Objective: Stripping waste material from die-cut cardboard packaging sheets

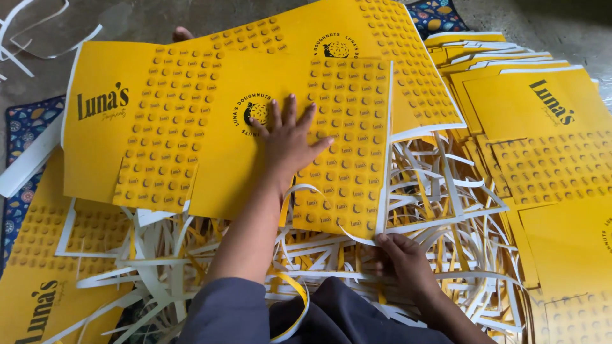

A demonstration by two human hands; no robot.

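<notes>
the left hand (290, 137) lay flat and spread, fingers unclenched, pressing on the large yellow die-cut cardboard sheet (191, 127) printed with black lettering and dotted panels. the right hand (401, 261) pinched that sheet's white waste strip (384, 146) at the sheet's near right corner. beneath the sheet's near edge spread a tangle of white and yellow cardboard trimmings (440, 210). to the sheet's right sat a stack of similar yellow sheets (542, 108). beyond the sheet lay grey floor (140, 19).
</notes>
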